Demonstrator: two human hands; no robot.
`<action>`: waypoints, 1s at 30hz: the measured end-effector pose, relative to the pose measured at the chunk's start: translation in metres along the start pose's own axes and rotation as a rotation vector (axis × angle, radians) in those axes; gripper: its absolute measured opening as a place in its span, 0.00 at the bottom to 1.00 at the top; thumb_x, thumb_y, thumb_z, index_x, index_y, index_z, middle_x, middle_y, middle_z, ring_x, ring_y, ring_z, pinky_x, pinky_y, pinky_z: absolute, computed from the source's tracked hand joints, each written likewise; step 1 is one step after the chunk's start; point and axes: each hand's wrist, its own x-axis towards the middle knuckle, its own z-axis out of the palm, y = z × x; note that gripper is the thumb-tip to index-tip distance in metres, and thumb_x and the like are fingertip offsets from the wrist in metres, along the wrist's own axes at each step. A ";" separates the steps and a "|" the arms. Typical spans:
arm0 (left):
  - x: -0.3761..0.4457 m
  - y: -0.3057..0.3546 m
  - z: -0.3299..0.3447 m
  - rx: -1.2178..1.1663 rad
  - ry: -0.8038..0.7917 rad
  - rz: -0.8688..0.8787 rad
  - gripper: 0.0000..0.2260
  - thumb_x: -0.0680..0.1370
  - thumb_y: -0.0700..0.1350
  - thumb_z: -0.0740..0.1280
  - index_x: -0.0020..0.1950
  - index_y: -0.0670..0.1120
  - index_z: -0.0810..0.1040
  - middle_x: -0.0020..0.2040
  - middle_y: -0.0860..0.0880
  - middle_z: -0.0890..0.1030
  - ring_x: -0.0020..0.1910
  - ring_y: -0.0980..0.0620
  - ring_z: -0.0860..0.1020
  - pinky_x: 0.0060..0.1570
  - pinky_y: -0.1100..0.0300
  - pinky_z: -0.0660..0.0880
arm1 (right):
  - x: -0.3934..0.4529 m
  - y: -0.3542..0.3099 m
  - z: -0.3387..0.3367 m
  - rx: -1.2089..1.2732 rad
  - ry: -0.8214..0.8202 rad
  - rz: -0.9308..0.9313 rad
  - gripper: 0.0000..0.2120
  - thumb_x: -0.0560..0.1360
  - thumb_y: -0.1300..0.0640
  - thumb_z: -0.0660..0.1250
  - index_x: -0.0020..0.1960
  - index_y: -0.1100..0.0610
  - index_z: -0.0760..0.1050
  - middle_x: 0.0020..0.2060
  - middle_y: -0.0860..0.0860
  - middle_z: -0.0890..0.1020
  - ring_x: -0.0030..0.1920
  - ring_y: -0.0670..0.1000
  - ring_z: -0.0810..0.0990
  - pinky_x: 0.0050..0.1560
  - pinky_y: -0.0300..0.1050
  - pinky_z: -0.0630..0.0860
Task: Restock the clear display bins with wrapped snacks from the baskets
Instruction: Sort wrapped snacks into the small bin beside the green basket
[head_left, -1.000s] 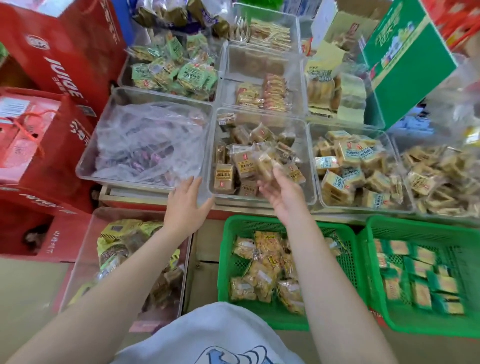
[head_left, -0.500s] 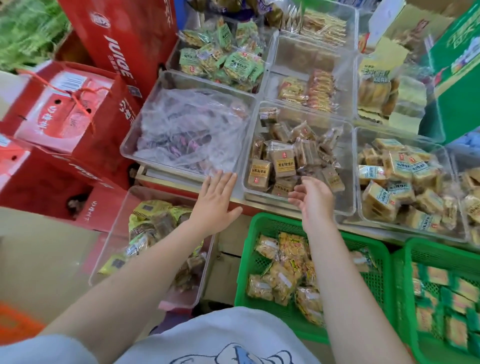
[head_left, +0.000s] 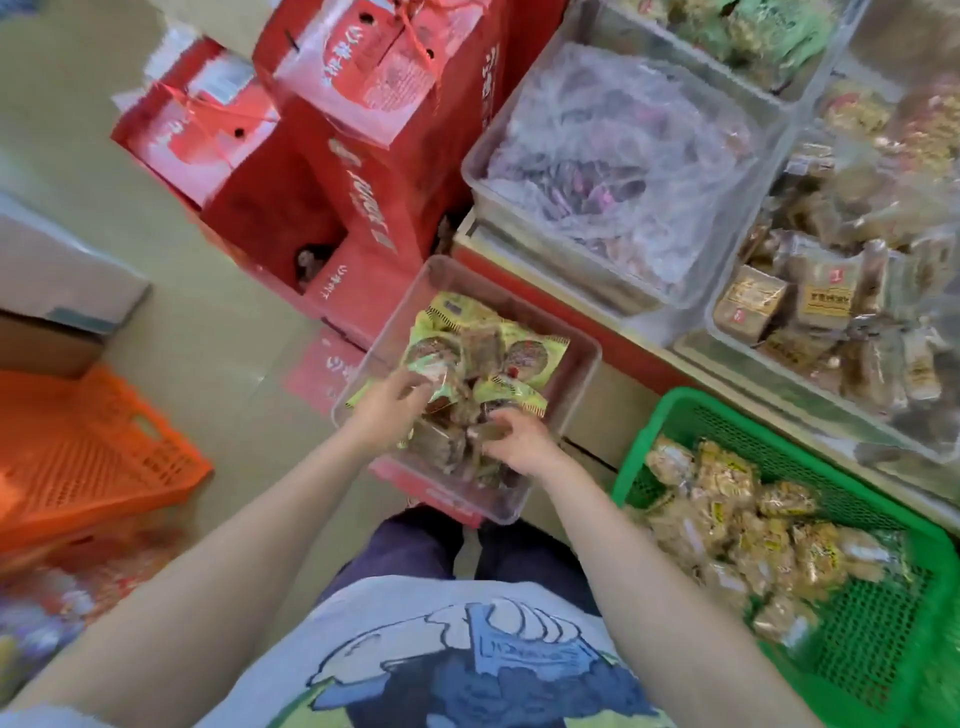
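While both hands reach into the clear bin (head_left: 582, 374), the left hand (head_left: 387, 410) grasps a green-wrapped snack (head_left: 434, 358). The right hand (head_left: 519, 441) pinches a brown wrapped snack (head_left: 485, 431).

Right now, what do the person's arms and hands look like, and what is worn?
Both arms are bare to above the elbow, no sleeves in view. The left hand and right hand show no gloves, rings or watch. Worn: a grey T-shirt with a blue print, and dark trousers.

Red cartons (head_left: 332, 171) stacked upper left, printed white. Orange crate (head_left: 88, 457) on floor at left, cardboard box (head_left: 57, 291) just behind it. Beige floor (head_left: 218, 322) between them.
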 end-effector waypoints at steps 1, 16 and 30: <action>-0.005 -0.010 0.000 -0.045 -0.003 -0.022 0.17 0.83 0.55 0.59 0.66 0.48 0.77 0.62 0.50 0.80 0.58 0.49 0.79 0.59 0.55 0.74 | 0.006 -0.003 0.014 -0.152 -0.003 -0.001 0.28 0.76 0.56 0.69 0.75 0.53 0.69 0.73 0.56 0.70 0.71 0.58 0.70 0.70 0.55 0.69; -0.017 0.005 -0.004 -0.297 -0.166 -0.074 0.14 0.84 0.52 0.59 0.66 0.51 0.76 0.61 0.50 0.80 0.58 0.51 0.79 0.63 0.51 0.75 | -0.001 0.004 -0.001 -0.220 0.062 -0.052 0.17 0.75 0.41 0.71 0.53 0.53 0.75 0.51 0.47 0.79 0.52 0.53 0.77 0.52 0.50 0.76; 0.026 0.171 -0.004 0.340 0.273 0.626 0.32 0.81 0.45 0.63 0.82 0.45 0.53 0.82 0.46 0.50 0.81 0.47 0.48 0.78 0.48 0.54 | -0.101 0.025 -0.173 1.161 0.591 -0.070 0.12 0.78 0.48 0.71 0.49 0.56 0.77 0.33 0.50 0.82 0.29 0.49 0.78 0.30 0.42 0.72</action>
